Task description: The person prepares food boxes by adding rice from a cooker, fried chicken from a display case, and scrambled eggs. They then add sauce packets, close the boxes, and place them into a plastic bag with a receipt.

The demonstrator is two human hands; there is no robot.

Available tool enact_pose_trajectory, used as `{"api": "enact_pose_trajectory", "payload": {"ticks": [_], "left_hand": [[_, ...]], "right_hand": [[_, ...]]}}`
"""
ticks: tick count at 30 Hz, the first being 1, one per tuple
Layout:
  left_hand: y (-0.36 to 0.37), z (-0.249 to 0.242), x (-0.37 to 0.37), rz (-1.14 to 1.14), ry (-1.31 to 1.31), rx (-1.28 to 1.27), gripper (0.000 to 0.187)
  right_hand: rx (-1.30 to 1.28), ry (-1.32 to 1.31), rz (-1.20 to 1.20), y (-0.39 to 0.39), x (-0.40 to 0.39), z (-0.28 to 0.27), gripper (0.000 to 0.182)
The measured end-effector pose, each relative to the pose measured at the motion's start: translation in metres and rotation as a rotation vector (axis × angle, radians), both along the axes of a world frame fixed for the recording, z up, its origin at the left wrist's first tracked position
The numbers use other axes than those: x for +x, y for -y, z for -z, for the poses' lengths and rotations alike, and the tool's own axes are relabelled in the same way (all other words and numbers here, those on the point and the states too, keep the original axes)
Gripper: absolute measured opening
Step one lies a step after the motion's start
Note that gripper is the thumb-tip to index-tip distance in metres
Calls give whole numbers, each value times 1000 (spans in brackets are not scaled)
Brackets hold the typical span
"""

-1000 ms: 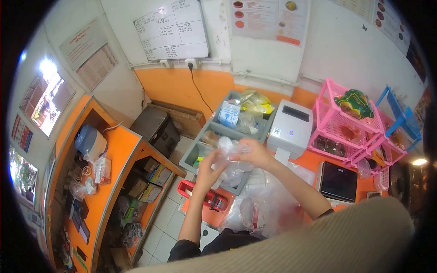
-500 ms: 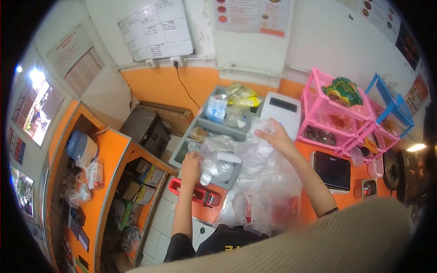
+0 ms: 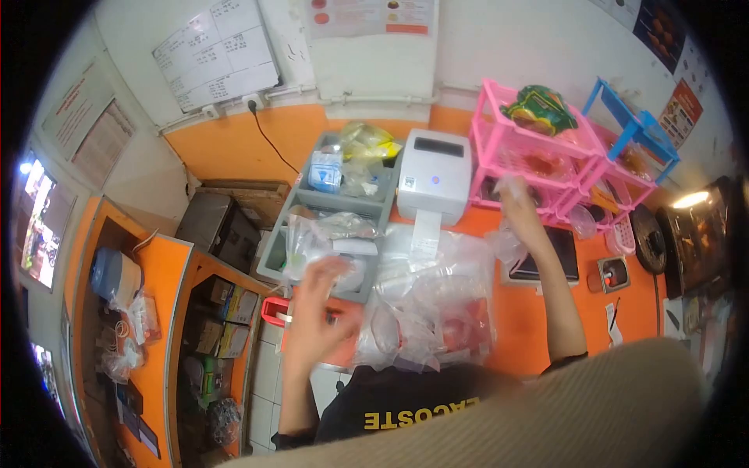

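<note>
My right hand (image 3: 519, 204) is raised in front of the pink rack, closed on a clear plastic bag (image 3: 511, 246) that hangs beside the wrist. Motion blurs my left hand (image 3: 316, 312); its fingers are spread and it seems to hold nothing. It hovers over the near end of a grey divided bin (image 3: 275, 253) with plastic bags in its compartments. Partly hidden behind that hand is a red tape dispenser (image 3: 273, 310). Several clear plastic bags (image 3: 445, 292) lie spread on the orange counter between my arms.
A white label printer (image 3: 435, 175) stands behind the bags, a printed strip (image 3: 425, 235) hanging from it. To the right are the pink rack (image 3: 488, 129), a black-screened tablet (image 3: 558, 253) and a small metal container (image 3: 608, 274). Orange shelving (image 3: 168, 269) stands at the left.
My right hand has moved right with clear plastic, uncovering the printer and its strip. My left hand has lifted from the bin's edge and come nearer, its fingers spreading. The camera view has shifted.
</note>
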State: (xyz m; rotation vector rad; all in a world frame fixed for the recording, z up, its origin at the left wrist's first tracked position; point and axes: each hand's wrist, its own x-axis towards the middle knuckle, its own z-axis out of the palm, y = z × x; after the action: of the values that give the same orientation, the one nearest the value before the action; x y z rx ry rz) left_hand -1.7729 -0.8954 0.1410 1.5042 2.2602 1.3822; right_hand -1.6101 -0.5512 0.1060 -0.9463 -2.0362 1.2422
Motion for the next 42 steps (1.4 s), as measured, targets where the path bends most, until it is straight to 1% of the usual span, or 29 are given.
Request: {"api": "enact_pose_trajectory", "payload": {"ticks": [1,2,3,5,7,8,10,11,12,13,15,16,17,18,20,21,22,23,25,28,31,34,35,37,40,42], "left_hand": [[1,-14,22,155,115,37,48],[-5,-15,40,150,76,15,46],[-11,-15,57,142,38,-6,44],[-11,-4,63,132,-3,18,40],[-16,26,46,133,-11,112,35],[-16,27,46,87,75,165,22],[-12,25,46,130,496,205,23],[-11,24,47,150,708,221,24],[-10,23,49,160,685,264,28],[-11,21,53,171,663,306,32],[-9,15,57,204,697,323,40],[-7,10,58,224,755,300,43],[-6,7,59,244,811,276,47],[-6,7,59,281,797,259,50],[-12,12,60,354,770,230,57],[-15,13,61,361,763,223,59],[-19,14,63,367,756,216,60],[-22,14,64,373,750,209,62],[-28,13,67,366,733,165,63],[-30,13,66,362,725,155,63],[-31,11,65,351,735,174,61],[-31,12,65,321,740,200,56],[-31,12,64,310,739,210,55],[-28,5,62,297,752,200,59],[-24,-1,59,265,754,190,60],[-23,-4,61,222,748,214,56]], "right_hand": [[-53,0,35,18,5,-18,54],[60,-102,36,27,11,-15,52],[94,-176,-76,43,19,-20,53],[161,-327,-306,85,32,-36,54],[385,-603,-311,117,35,-16,47],[499,-742,-311,134,34,-5,45],[523,-1022,-368,173,22,4,33],[506,-1024,-451,183,18,5,27],[486,-1023,-533,193,14,6,22],[542,-882,-634,195,14,10,19],[656,-478,-810,185,4,38,23],[704,-270,-890,175,-5,57,27],[593,-83,-887,162,-13,73,28],[480,101,-878,144,-20,89,29],[341,404,-795,107,-32,129,33],[199,677,-838,96,-39,120,30],[49,948,-870,89,-44,114,32],[181,981,-898,86,-45,126,34],[300,1081,-928,87,-50,137,37],[365,1174,-941,93,-57,143,40],[377,1218,-955,95,-59,137,44],[254,1167,-941,92,-53,104,47],[226,1116,-914,97,-45,86,45],[170,1013,-859,106,-29,53,42],[812,979,-687,119,-8,34,41],[1006,947,-807,112,1,12,43]]}}
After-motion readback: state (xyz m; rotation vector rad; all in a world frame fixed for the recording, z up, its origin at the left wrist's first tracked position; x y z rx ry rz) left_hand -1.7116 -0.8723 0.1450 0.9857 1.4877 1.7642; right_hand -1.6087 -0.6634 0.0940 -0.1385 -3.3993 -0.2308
